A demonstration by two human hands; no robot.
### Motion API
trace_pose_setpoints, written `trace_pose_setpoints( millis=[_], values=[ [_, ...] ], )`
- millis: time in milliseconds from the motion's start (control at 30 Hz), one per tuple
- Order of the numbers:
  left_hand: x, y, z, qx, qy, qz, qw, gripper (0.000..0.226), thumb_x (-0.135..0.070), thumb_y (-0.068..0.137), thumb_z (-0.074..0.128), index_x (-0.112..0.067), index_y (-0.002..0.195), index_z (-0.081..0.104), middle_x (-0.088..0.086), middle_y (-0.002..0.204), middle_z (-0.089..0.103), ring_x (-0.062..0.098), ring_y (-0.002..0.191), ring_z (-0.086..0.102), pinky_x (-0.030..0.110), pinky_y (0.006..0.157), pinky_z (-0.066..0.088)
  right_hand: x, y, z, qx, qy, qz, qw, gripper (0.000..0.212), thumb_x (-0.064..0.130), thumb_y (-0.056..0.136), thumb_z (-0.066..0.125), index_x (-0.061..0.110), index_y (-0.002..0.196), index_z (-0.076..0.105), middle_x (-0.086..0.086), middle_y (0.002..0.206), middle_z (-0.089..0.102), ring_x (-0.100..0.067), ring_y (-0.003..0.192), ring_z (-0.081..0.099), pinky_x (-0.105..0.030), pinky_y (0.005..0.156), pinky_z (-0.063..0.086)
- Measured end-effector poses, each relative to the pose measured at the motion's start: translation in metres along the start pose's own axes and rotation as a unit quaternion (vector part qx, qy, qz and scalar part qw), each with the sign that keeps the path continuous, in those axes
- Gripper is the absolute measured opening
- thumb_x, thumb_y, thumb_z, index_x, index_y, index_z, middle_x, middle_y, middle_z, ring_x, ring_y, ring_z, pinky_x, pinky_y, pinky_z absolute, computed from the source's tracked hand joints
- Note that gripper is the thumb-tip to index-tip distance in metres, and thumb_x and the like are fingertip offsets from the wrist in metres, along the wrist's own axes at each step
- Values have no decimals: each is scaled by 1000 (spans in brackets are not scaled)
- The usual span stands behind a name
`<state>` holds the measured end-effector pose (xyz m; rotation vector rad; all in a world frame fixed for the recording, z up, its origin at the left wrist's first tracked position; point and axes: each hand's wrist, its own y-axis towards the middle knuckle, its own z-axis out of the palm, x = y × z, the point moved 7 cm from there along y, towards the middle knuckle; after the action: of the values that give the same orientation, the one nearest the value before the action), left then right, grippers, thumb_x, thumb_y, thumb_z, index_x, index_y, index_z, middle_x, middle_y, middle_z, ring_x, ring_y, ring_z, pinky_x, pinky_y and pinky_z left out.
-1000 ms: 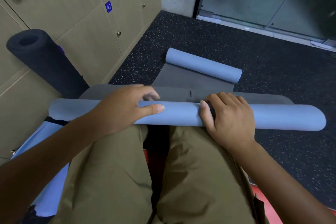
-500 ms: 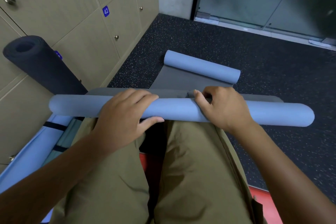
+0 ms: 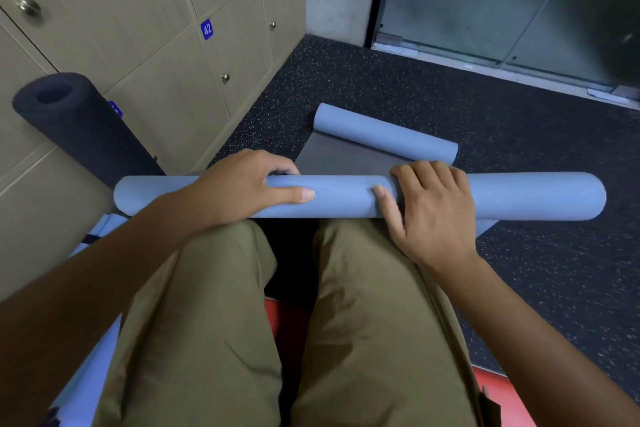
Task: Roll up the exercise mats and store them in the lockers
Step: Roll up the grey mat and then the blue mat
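Note:
A blue exercise mat roll [image 3: 346, 196] lies across my knees, running left to right. My left hand [image 3: 242, 187] grips it left of centre, fingers curled over the far side and thumb along the front. My right hand [image 3: 429, 204] wraps over it right of centre, with the thumb pointing left on the roll. Beyond it the same mat's grey unrolled stretch [image 3: 339, 156] leads to a second blue curl [image 3: 384, 133] on the floor. Beige lockers [image 3: 156, 45] with blue number tags line the left wall.
A rolled dark mat [image 3: 79, 125] leans against the lockers at left. A light blue mat with dark straps [image 3: 93, 243] lies by my left leg. Red flooring [image 3: 287, 322] shows under my legs. Speckled black floor [image 3: 519, 135] stretches ahead to glass doors [image 3: 502, 0].
Both hands have shifted their hold on the roll, and the grey strip between it and the far curl has become shorter. The roll now covers most of that strip.

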<state>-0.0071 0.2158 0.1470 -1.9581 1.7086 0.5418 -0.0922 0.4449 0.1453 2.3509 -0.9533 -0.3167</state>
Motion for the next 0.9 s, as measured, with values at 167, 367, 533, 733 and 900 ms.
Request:
trace_pose_setpoints(
  millis=[167,367,533,733,900],
  values=[
    [4,7,3,-6,67,-13,998,53,-82,78,40,-37,89,65,-9,81,69,12,80,64,41,81,53,-2,12,12,-23,-15,2,1000,57,50,107,30,11,75,58,-7,67,55,-32,66,52,-42,65,36],
    [-12,-10,13,-204,305,109,924,66,-64,96,35,-12,124,65,6,99,66,31,85,59,44,72,46,-10,32,26,51,16,21,998,58,53,102,29,18,59,42,-2,51,46,-30,51,46,-34,58,27],
    [-6,1,16,-200,408,88,886,91,-87,79,44,-11,126,59,8,101,61,31,83,58,43,66,42,-15,45,42,226,42,61,971,67,59,102,17,17,59,47,-2,57,47,-31,61,49,-36,58,31],
    [-12,23,5,-202,427,157,867,65,-77,79,49,-12,85,55,6,71,54,30,58,56,35,50,35,-21,52,48,259,75,45,962,66,63,101,14,20,69,53,-3,71,57,-32,72,55,-39,63,39],
    [-11,50,-16,-166,417,154,880,68,-78,73,50,-10,78,55,8,65,62,34,50,61,33,44,40,-31,56,39,157,36,-84,983,78,78,95,23,15,115,64,-5,95,67,-32,88,63,-42,73,49]
  ],
)
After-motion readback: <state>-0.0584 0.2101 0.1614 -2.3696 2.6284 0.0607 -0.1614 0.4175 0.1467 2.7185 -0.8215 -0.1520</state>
